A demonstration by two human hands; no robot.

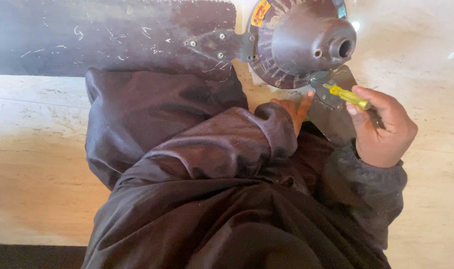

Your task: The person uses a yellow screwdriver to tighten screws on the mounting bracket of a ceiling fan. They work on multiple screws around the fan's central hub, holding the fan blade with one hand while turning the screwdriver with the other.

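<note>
Screwdriver first: the slim tool with the translucent yellow plastic handle (347, 95) sits in my right hand (381, 129), fingers curled and pinched around the butt of the handle. Its long axis runs from about four o'clock, where my fingers grip, up toward ten o'clock, where the metal tip meets the dark metal blade bracket (331, 99) just below the motor. The tip appears to touch a screw there, though the screw itself is too small for me to make out.

My left hand (293, 108) comes out of the dark sleeve at about nine o'clock from the tip. Its fingers lie extended and close together, pressed flat against the edge of the bracket, holding nothing. Of the two hands, the left is nearer the tip; the right stays back along the handle.

The dark brown, dome-shaped ceiling-fan motor housing (306, 40) lies at twelve o'clock from both hands, resting on the pale stone floor (37, 149). One long dark fan blade (107, 35) stretches away from it toward nine o'clock, fixed by a second bracket with pale screws.
</note>
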